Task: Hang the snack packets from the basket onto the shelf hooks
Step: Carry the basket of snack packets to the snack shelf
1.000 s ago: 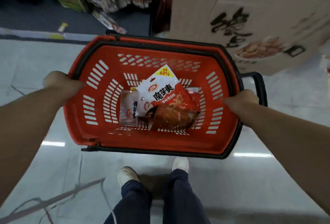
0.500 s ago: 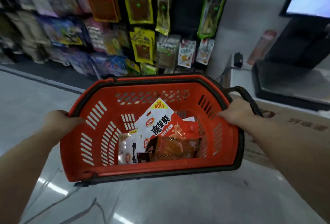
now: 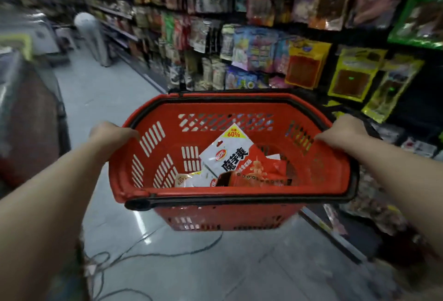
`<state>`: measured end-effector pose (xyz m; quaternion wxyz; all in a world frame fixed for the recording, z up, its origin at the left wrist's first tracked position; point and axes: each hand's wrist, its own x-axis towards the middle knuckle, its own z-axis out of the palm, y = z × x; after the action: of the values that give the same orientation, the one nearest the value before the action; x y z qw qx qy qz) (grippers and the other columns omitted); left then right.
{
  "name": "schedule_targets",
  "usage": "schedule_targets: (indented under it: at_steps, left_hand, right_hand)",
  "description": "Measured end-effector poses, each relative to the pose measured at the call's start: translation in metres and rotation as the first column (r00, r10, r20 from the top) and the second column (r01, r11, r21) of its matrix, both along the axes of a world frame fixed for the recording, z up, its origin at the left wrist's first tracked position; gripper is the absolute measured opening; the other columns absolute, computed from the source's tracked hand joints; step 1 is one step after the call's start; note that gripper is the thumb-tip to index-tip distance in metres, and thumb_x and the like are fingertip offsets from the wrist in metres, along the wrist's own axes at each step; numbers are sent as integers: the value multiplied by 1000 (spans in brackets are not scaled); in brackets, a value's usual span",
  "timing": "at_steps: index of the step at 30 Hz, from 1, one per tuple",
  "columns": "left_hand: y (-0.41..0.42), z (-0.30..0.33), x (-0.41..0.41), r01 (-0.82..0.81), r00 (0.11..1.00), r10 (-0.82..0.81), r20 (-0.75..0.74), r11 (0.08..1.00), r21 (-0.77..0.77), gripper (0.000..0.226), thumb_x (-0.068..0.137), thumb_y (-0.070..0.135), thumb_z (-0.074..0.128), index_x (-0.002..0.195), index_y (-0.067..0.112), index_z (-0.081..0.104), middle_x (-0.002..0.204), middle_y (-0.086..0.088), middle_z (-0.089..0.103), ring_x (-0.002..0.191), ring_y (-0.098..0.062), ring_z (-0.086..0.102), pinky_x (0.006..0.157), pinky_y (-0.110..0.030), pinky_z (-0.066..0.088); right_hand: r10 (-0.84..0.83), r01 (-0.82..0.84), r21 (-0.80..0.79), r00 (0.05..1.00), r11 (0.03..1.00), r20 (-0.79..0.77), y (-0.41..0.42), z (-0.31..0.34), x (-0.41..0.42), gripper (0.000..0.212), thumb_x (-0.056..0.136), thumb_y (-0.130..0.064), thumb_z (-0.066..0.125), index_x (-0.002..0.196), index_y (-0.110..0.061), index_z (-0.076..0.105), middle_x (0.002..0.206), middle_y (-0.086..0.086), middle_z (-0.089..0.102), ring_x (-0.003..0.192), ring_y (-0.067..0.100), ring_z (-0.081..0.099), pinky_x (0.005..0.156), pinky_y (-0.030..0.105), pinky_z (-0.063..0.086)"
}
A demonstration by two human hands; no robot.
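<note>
Two bare hands hold one red plastic shopping basket [image 3: 215,113] with a black rim, lifted clear of the grey tiled floor [image 3: 105,99]. Left hand [image 3: 112,134] grips the basket's left rim; its fingers curl shut over the edge. Right hand [image 3: 340,131] grips the right rim the same way, fingers closed on it, just beside the black carry handle [image 3: 369,125], which is partly hidden behind the wrist.

Inside the basket: a few snack packets lie on the bottom, toward the right half. Topmost is a white and red snack packet [image 3: 230,154] with a yellow "60%" corner, tilted, its top leaning toward the far wall. A dark red snack packet [image 3: 251,178] lies in front of it, overlapping its lower edge. A smaller white packet [image 3: 189,179] sits at the lower left of the pile, touching the others. Exact count not readable; the near wall of the basket hides the lower parts.

Beyond and to the right of the basket: shop shelving [image 3: 263,44] with many hanging packets. Yellow packets with brown windows [image 3: 304,65] hang just above the basket's far right corner. Hooks themselves too blurred to make out.

Left edge: a dark chest cabinet [image 3: 26,120], blurred. Thin dark cables [image 3: 153,251] trail over the floor below the basket
</note>
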<state>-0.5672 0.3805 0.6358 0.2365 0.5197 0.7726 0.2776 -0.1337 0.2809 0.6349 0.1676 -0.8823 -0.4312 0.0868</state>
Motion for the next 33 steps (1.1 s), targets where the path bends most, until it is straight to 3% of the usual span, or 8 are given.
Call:
schedule_targets:
  at_steps: [3,6,9,12,14,19,22,33]
  left_hand:
    - [24,6,-40,-125,992,124,19,991,37,34,67,27,84,65,4,59,87,-20,65,75,-30,62,76,-36,53]
    - [50,-3,-75,-237,971,236,45,971,14,38,63,31,85,84,2,71,84,-18,70,71,-30,66,78,-40,57]
    - [83,-12,-101,-309,950,310,34,951,-11,33,64,29,85,79,3,71,78,-16,69,61,-26,62,71,-36,53]
    - [126,-13,-117,-386,920,389,53,921,-53,31,66,28,85,78,5,68,71,-12,65,56,-22,57,59,-33,48]
    - [159,-13,-126,-434,899,436,27,899,-65,33,68,29,84,82,4,68,70,-12,64,55,-20,55,51,-29,42]
    - [234,-20,-152,-556,829,558,34,830,-45,34,70,30,83,63,8,58,63,-10,58,65,-29,58,78,-41,54]
    - [274,-25,-176,-583,808,587,57,810,-66,32,71,31,82,68,8,60,64,-9,59,58,-24,55,71,-38,52]
    - [508,-43,-329,-589,798,583,154,808,-9,32,64,28,85,59,10,59,65,-10,61,51,-21,51,50,-29,40]
  right_hand:
    - [85,-85,42,996,996,-10,63,3,-35,54,73,-33,79,107,6,63,114,26,64,107,39,61,85,39,48]
    - [187,-185,49,982,982,-41,132,-1,-64,38,72,-29,80,89,1,63,102,22,65,103,37,62,77,35,46]
    - [280,-279,18,956,960,-92,209,-5,-89,41,70,-32,82,85,1,64,98,21,68,78,31,63,61,33,46]
    - [321,-320,35,933,947,-161,296,-8,-110,46,69,-33,83,59,-4,49,63,11,55,50,21,47,42,27,30]
    - [360,-363,8,921,932,-151,352,-13,-126,50,67,-36,84,64,0,49,72,16,61,59,27,54,44,27,32]
    - [482,-488,-13,866,873,-129,476,-23,-169,57,66,-39,84,98,3,63,111,26,65,98,38,63,71,35,48]
    - [536,-538,6,838,843,-106,540,-19,-202,64,69,-36,83,114,5,60,116,25,63,106,39,61,83,38,48]
    - [522,-525,-45,850,850,-75,769,-30,-349,59,68,-38,83,101,6,63,107,25,66,96,38,64,68,33,43]
